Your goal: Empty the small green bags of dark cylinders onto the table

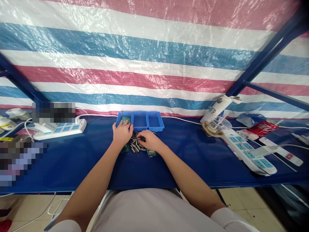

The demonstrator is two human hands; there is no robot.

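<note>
My left hand (122, 133) lies palm down on the blue table (72, 158), fingers stretched toward the leftmost of three blue bins (140, 121), covering a green circuit board (125, 149). My right hand (150, 140) rests with curled fingers on a heap of small grey cylindrical parts (135, 145) between the hands. Another green board (152, 153) peeks out under my right wrist. A green board also lies in the left bin (125, 120).
A white power strip (60, 129) lies at the left. Two more power strips (251, 154) lie at the right, with a plastic cup (218, 124), a paper tube and a red can (262, 128). A striped tarp hangs behind.
</note>
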